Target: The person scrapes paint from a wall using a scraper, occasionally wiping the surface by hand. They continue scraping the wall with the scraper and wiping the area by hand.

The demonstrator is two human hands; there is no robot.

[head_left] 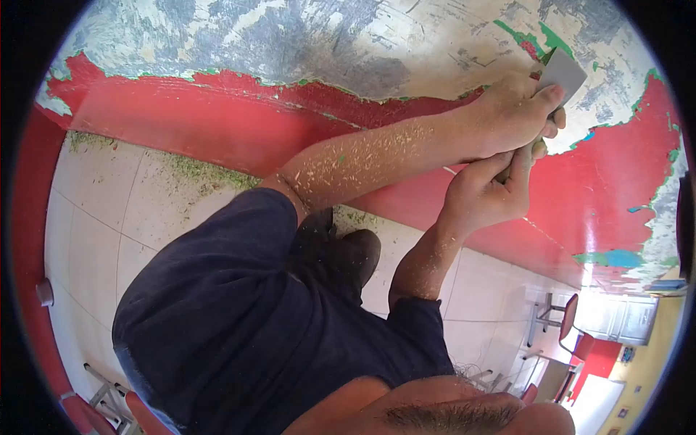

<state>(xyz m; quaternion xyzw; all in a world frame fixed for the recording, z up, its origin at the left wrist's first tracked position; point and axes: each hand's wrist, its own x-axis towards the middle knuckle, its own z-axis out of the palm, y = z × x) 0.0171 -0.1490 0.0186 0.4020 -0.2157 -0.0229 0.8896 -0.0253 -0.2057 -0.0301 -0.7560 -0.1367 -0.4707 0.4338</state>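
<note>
A scraper with a wide grey blade [564, 75] rests against the peeling wall at the upper right, its edge beside a green patch of old paint [554, 40]. My left hand [511, 112] is wrapped round it close to the blade, the thumb pressed on the blade's base. Just below, my right hand [493, 190] is closed round the lower end of the handle, which the fingers mostly hide. Pale paint flakes cover my left forearm. Red paint [406, 199] borders the scraped, grey-white area [348, 43] in a ragged edge.
Green and pale scrapings [192, 177] lie on the tiled floor [94, 210] along the wall's foot. Red chairs [569, 319] stand at the lower right, with others at the lower left. A small round fixture [45, 292] sits on the left red surface.
</note>
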